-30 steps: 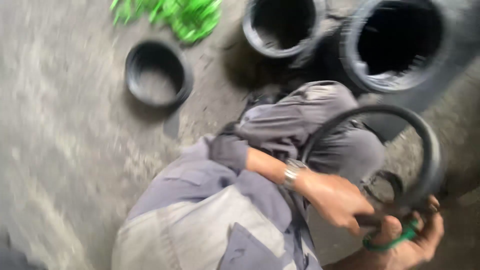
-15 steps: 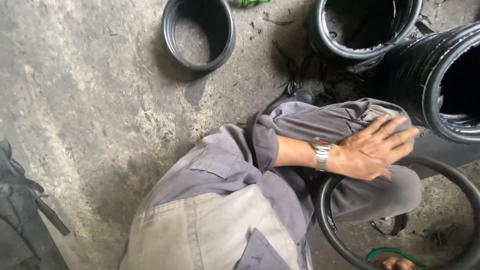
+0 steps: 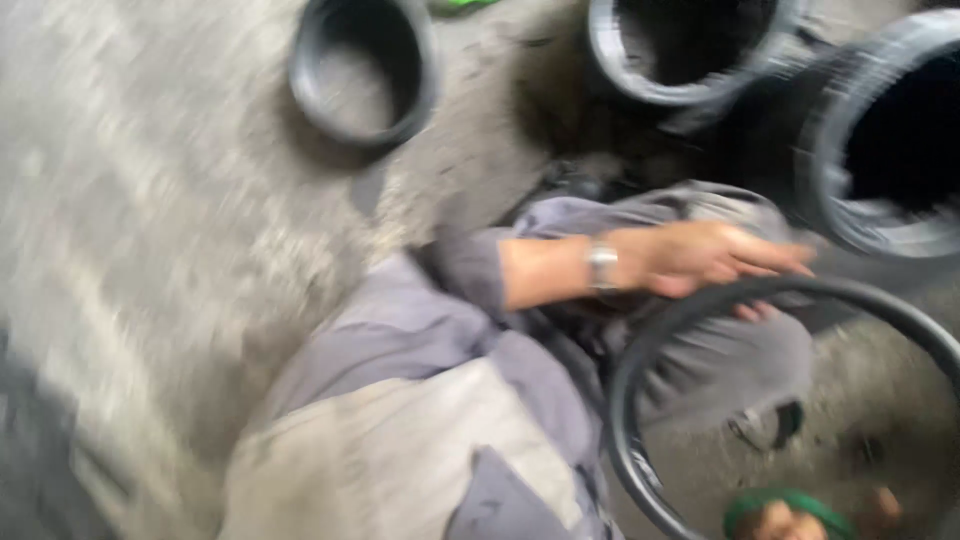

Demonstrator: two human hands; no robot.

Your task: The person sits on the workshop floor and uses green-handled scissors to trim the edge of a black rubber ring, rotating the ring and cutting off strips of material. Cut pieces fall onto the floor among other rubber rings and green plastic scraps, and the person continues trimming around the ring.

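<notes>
- Left hand (image 3: 715, 258): reaches across to the right, palm down, fingers (image 3: 775, 262) stretched nearly flat and apart; it lies on the top arc of a thin black rubber ring (image 3: 640, 345). Touching rather than clamped, as far as motion blur allows.
- Ring stands in front of the grey-trousered knee (image 3: 740, 360), near right of the scene, lower arc running out of view.
- Right hand (image 3: 790, 520): only a sliver at the bottom edge, beside something green (image 3: 775, 497); whether its fingers are closed cannot be told.
- Judgement: curl the left fingers round the ring's section before moving it; a flat palm will let it slip or twist.
- Far: black tyres (image 3: 365, 70) on the concrete floor (image 3: 150, 250).
</notes>
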